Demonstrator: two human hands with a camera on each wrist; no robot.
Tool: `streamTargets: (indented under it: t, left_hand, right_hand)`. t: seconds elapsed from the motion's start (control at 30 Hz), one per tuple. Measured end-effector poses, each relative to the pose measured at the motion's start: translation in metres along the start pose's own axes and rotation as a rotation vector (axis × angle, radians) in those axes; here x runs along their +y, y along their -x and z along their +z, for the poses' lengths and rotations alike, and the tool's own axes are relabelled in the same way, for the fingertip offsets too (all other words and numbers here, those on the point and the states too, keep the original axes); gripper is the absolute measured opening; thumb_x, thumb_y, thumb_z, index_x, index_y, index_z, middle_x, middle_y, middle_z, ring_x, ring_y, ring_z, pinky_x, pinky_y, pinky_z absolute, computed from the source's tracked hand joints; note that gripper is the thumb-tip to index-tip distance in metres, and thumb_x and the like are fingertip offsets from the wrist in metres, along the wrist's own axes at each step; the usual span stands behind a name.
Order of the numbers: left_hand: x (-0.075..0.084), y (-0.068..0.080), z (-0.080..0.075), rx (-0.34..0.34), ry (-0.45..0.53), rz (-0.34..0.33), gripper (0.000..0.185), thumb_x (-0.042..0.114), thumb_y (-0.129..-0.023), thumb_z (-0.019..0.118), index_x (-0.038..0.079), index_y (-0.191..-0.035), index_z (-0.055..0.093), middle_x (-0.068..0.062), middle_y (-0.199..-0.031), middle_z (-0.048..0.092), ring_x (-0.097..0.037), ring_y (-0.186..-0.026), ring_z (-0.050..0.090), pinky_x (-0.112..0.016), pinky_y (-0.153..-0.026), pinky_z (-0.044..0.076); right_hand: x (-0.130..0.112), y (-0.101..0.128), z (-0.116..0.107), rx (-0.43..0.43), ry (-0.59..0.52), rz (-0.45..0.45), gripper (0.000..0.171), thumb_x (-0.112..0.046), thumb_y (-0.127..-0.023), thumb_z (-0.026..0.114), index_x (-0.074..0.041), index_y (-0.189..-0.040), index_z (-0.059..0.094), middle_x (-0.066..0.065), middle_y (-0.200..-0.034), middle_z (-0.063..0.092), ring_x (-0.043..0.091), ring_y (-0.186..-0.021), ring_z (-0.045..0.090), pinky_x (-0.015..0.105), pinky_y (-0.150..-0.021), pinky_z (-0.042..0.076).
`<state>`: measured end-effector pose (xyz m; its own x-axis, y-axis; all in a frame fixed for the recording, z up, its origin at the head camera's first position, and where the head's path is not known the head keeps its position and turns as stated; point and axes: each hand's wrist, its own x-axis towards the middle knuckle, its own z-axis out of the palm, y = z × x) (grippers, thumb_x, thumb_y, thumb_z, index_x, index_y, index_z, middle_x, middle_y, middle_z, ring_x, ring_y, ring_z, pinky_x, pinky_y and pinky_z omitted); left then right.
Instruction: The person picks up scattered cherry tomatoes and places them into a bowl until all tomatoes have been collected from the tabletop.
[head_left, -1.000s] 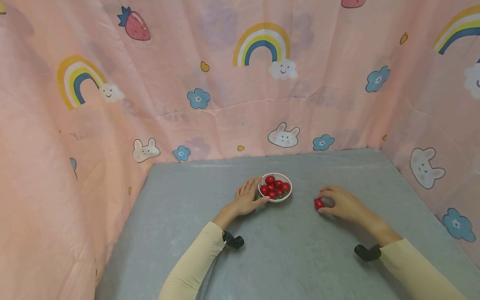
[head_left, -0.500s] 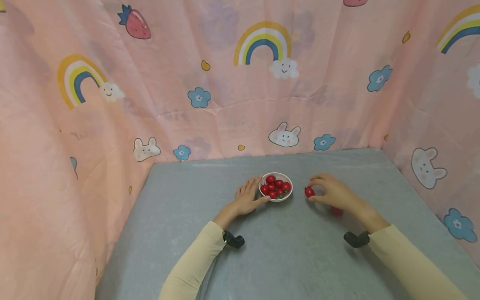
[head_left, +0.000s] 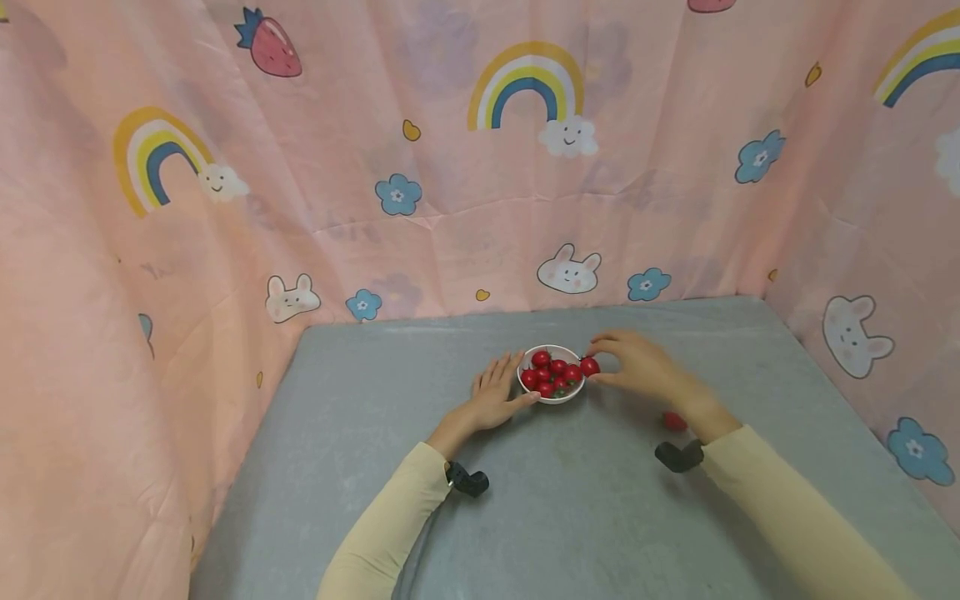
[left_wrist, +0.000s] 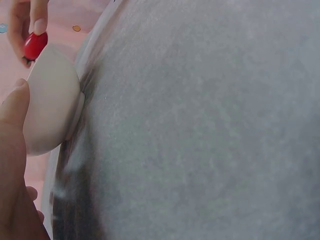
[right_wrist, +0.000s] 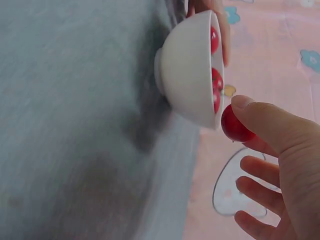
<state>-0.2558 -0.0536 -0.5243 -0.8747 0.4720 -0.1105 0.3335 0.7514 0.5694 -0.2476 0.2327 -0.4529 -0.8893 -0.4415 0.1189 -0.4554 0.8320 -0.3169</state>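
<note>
A small white bowl (head_left: 551, 400) holds several red cherry tomatoes (head_left: 542, 375) with green stem ends. My left hand (head_left: 493, 398) rests against the bowl's left side, fingers straight and spread, its thumb at the near rim. Between thumb and fingertips, my right hand (head_left: 645, 367) pinches one cherry tomato (head_left: 590, 367) at the bowl's right rim. In the right wrist view that held tomato (right_wrist: 236, 125) is just outside the rim, the other fingers loosely bent. The left wrist view shows the left thumb (left_wrist: 16, 105) at the bowl's outer wall (left_wrist: 52, 100).
Another small red fruit (head_left: 674, 421) lies on the grey tabletop (head_left: 555, 500), near the right wrist. Black wrist cameras (head_left: 678, 456) sit at both cuffs. A pink patterned curtain (head_left: 450, 250) encloses the table at the back and sides.
My right hand has carried the pinched cherry tomato leftward and away from me, up to the bowl's rim, uncovering a red fruit on the table. The left hand and bowl have stayed put.
</note>
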Motion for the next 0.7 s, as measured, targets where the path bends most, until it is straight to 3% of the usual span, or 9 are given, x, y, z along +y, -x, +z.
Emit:
streamTargets:
  t: [0.7]
  left_hand:
    - [0.000, 0.000, 0.000, -0.008, 0.000, -0.023, 0.085, 0.068, -0.095, 0.044, 0.036, -0.160, 0.000, -0.007, -0.169, 0.005, -0.035, -0.156, 0.003, -0.061, -0.122, 0.007]
  right_hand:
    - [-0.031, -0.036, 0.013, 0.017, -0.015, -0.039, 0.045, -0.039, -0.082, 0.080, -0.011, -0.116, 0.071, 0.016, -0.133, 0.063, 0.037, -0.128, 0.054, 0.059, -0.108, 0.042]
